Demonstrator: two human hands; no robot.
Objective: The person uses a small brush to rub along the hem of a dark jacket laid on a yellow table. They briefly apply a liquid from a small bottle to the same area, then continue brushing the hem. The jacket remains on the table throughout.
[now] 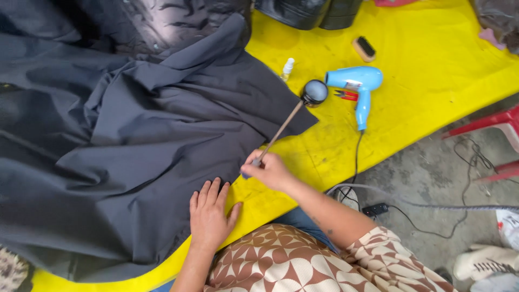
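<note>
From the head view we look down on a yellow table (432, 70) half covered by a large dark grey cloth (135, 151), which lies in loose folds across its left part and reaches to the near edge. Our left hand (210, 216) rests flat on the cloth near that edge, its fingers spread and released, grasping nothing. Our right hand (270, 170), just beside the cloth's right border, has its fingers clenched around the lower end of a thin wooden stick (281, 130). The stick slants up and to the right over the cloth's corner, and its far end meets a small round dark tin (314, 92) standing on the yellow surface.

Just right of the tin lies a light blue hair dryer (359, 86), its cord running off the table's edge, with small red-handled snips (346, 95) touching it. A small white bottle (287, 67) lies near the cloth's edge, and a wooden brush (365, 48) lies farther back.
</note>
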